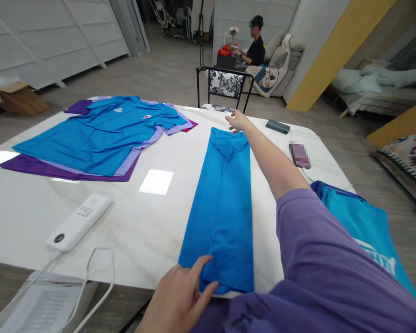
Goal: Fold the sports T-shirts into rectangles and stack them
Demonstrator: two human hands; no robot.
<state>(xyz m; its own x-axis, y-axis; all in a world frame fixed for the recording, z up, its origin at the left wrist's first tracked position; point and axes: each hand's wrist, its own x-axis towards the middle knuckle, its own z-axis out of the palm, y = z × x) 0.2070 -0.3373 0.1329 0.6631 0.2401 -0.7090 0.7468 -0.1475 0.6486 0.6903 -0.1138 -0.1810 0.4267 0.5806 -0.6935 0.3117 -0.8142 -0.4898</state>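
A blue T-shirt (225, 199) lies on the white table, folded lengthwise into a long strip with its collar at the far end. At its near end, my left hand (182, 291) rests by the lower left corner, thumb and forefinger apart. My right hand (238, 121) is stretched out to the collar end, fingers extended and nothing visible in them; whether it touches the cloth I cannot tell. To the left, another blue T-shirt (100, 134) is spread flat over lilac and purple shirts (72, 172).
On the white table (159, 222) are a white device with a cable (81, 219), a dark green box (278, 126) and a phone (300, 155). Blue garments (360, 226) lie at the right edge. A chair (225, 85) stands beyond; farther back sits a person (255, 48).
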